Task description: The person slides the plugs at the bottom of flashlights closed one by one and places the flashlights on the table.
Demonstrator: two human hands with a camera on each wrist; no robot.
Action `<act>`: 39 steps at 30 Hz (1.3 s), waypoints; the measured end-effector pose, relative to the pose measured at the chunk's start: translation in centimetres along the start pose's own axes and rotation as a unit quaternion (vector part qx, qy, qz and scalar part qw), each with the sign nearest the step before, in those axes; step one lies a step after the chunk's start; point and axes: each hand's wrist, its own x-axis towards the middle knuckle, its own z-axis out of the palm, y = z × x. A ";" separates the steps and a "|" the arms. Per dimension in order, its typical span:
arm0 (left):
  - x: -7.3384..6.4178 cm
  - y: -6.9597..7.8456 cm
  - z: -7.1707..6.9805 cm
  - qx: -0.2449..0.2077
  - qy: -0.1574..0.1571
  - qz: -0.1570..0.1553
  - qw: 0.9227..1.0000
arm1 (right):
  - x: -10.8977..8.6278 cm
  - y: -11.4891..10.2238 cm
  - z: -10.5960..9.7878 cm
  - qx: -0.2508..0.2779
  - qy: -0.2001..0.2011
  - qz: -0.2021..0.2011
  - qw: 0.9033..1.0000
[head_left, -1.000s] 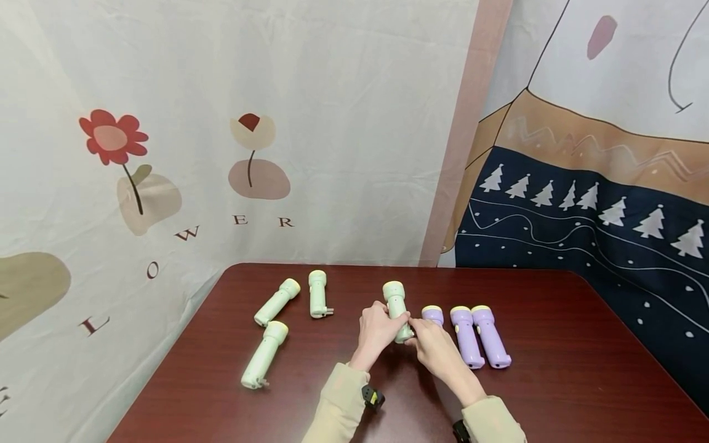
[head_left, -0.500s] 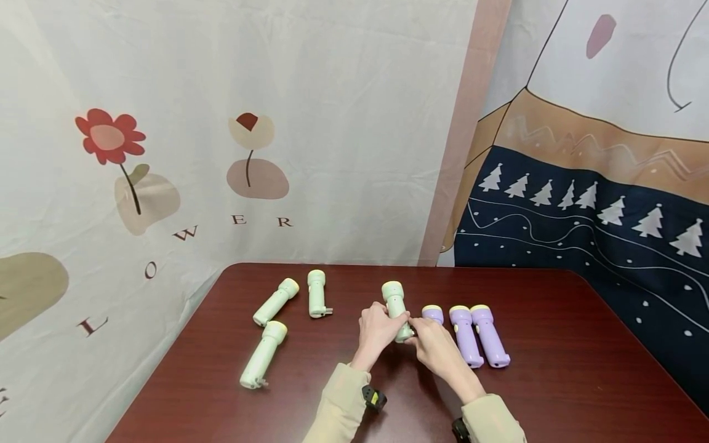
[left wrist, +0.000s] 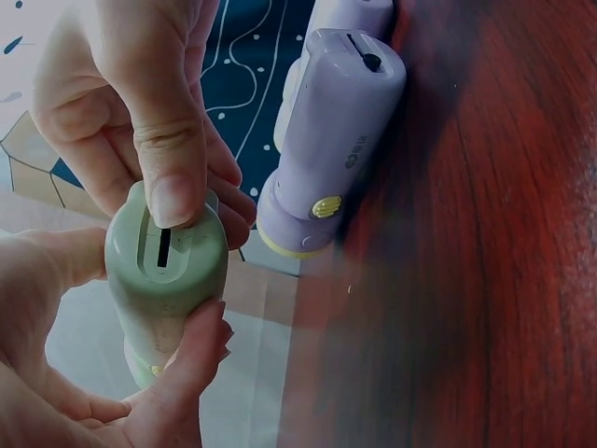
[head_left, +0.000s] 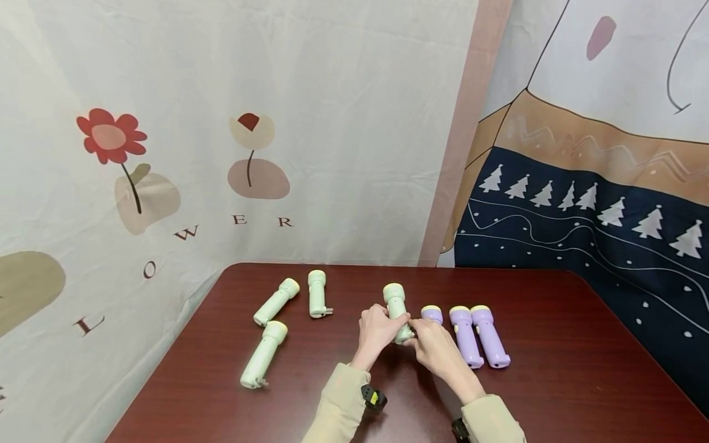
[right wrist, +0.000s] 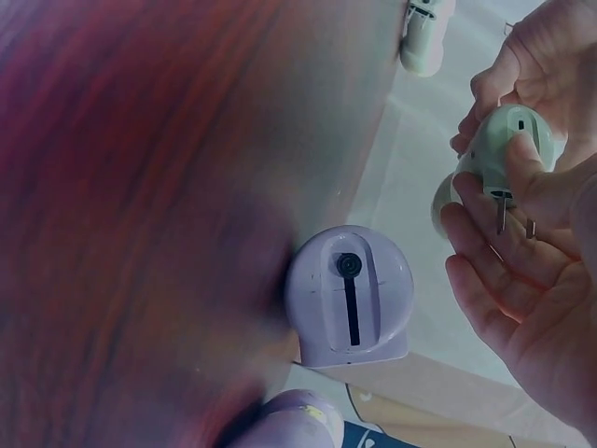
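A pale green flashlight (head_left: 394, 298) is held over the table between both hands, its yellow-rimmed head pointing away. My left hand (head_left: 376, 329) grips its body, with thumb and fingers on opposite sides in the left wrist view. My right hand (head_left: 437, 351) has its thumb on the slotted end of the flashlight (left wrist: 177, 275). In the right wrist view, metal plug prongs (right wrist: 502, 215) stick out from that end, above the right hand's fingers. Just right of the hands lies a purple flashlight (head_left: 432, 312), partly hidden behind the right hand in the head view.
Two more purple flashlights (head_left: 466, 338) lie side by side on the right. On the left are three green flashlights (head_left: 263, 357), at least two with prongs out. The dark red table (head_left: 194, 400) meets a patterned cloth backdrop (head_left: 354, 154) at its far edge.
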 end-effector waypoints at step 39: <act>0.0 0.3 -0.3 -0.031 -0.013 -0.025 0.999 | 0.2 -0.1 -0.2 -0.013 0.003 0.006 1.000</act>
